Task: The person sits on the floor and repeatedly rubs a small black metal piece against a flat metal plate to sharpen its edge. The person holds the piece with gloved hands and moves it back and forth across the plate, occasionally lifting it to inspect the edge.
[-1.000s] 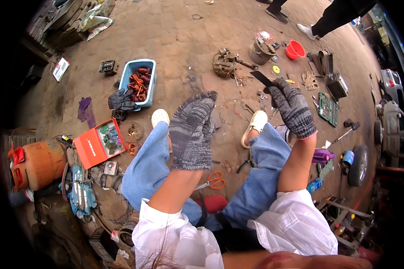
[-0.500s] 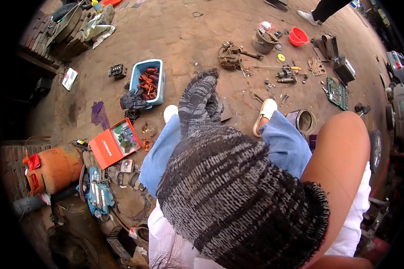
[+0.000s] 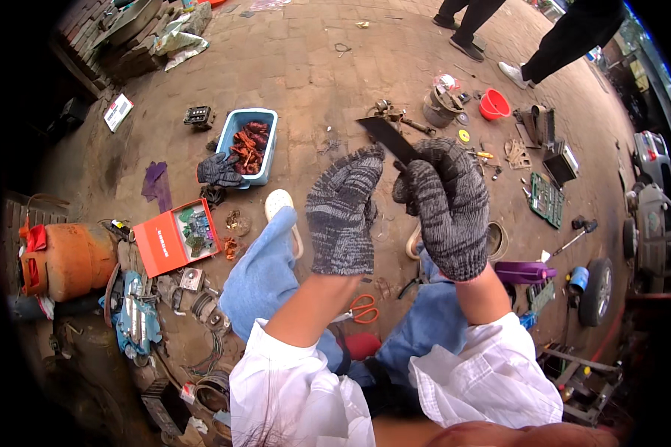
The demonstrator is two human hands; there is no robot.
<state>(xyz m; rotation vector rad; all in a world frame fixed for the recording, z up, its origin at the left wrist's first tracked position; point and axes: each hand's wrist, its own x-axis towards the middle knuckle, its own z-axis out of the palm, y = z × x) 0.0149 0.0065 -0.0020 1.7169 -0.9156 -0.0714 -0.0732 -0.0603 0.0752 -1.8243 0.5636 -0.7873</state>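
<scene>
My right hand (image 3: 447, 208), in a grey knitted glove, is closed around a flat dark blade (image 3: 384, 136) that points up and left. My left hand (image 3: 343, 212), gloved alike, is just left of it with fingers curled together; whether anything is inside is hidden. Beyond it a light-blue tub (image 3: 262, 165) holds reddish-brown tangled material (image 3: 250, 145), with a spare grey glove (image 3: 218, 170) on its near-left corner. Orange-handled scissors (image 3: 363, 311) lie below my hands, between my legs.
An orange gas cylinder (image 3: 74, 262) and orange box (image 3: 156, 246) lie left. Right are a green socket case (image 3: 546, 200), purple container (image 3: 520, 273), tire (image 3: 595, 292) and red bucket (image 3: 494, 105). Metal parts litter the floor. People's legs (image 3: 566, 41) stand at top right.
Half a second ago my right hand loomed close to the camera; it has moved back down and forward, the blade showing again beside my left hand.
</scene>
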